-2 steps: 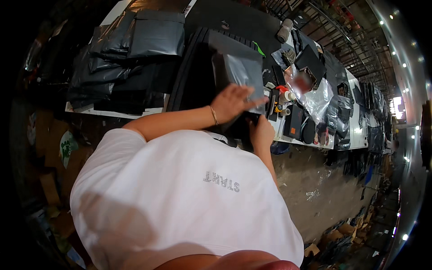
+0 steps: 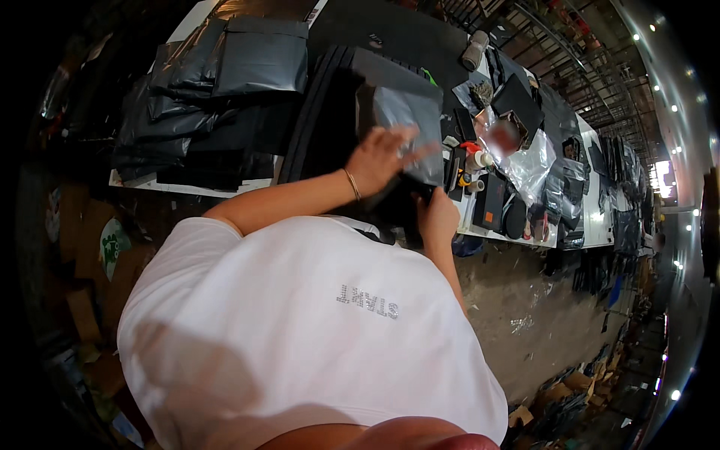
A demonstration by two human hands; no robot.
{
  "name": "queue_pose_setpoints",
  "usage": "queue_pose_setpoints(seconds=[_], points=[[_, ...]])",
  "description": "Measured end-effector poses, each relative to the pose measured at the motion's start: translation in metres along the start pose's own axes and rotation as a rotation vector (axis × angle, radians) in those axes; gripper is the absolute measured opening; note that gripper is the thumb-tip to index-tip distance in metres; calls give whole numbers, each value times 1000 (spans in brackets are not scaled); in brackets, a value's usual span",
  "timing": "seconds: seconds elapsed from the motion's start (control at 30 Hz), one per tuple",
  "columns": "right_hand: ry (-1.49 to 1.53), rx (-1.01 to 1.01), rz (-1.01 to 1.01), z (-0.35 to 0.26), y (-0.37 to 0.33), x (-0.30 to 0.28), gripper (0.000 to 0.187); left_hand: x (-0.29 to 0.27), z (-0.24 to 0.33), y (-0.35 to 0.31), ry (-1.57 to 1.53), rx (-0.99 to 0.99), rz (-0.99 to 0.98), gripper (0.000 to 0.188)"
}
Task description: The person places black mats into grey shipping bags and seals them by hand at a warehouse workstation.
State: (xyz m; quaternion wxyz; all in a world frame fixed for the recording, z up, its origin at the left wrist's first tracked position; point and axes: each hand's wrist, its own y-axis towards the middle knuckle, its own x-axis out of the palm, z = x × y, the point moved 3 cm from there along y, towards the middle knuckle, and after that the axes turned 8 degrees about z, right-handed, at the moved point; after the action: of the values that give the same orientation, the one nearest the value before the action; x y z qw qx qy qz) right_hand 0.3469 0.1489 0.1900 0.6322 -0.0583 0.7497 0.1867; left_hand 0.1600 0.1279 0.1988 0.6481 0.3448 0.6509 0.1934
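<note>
Two hands work one grey mailer bag (image 2: 409, 124) at the table (image 2: 187, 186) edge. Left hand (image 2: 379, 159) lies flat on the bag's face, fingers (image 2: 416, 154) spread and slightly blurred, pressing or smoothing the plastic; it grips nothing. Right hand (image 2: 437, 217) sits lower, just under the bag's bottom edge, curled around something dark there, but what it pinches is hidden, so I cannot tell its hold.

Step in hand looks like flattening or closing the bag with goods inside. Next move probably calls for a steady hold below while the flat palm runs across, keeping the film from wrinkling.

Bag stands tilted against a black tray (image 2: 330, 105), directly under the left palm and touching it, just above the right hand.

Stack of dark bags (image 2: 225, 82) lies well left. Clear plastic (image 2: 529, 161), a tape roll (image 2: 474, 51) and small black boxes (image 2: 491, 201) crowd the right side.
</note>
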Motion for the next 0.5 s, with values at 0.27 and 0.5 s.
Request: queue_pose_setpoints(seconds=[0.27,0.5], points=[[182,82,233,-26,37,27,52,66,-103,-58,-708,-1020,-296,90],[929,203,-9,-17,34,113,56,102,-76,-113,-915,-1285,-148,104]])
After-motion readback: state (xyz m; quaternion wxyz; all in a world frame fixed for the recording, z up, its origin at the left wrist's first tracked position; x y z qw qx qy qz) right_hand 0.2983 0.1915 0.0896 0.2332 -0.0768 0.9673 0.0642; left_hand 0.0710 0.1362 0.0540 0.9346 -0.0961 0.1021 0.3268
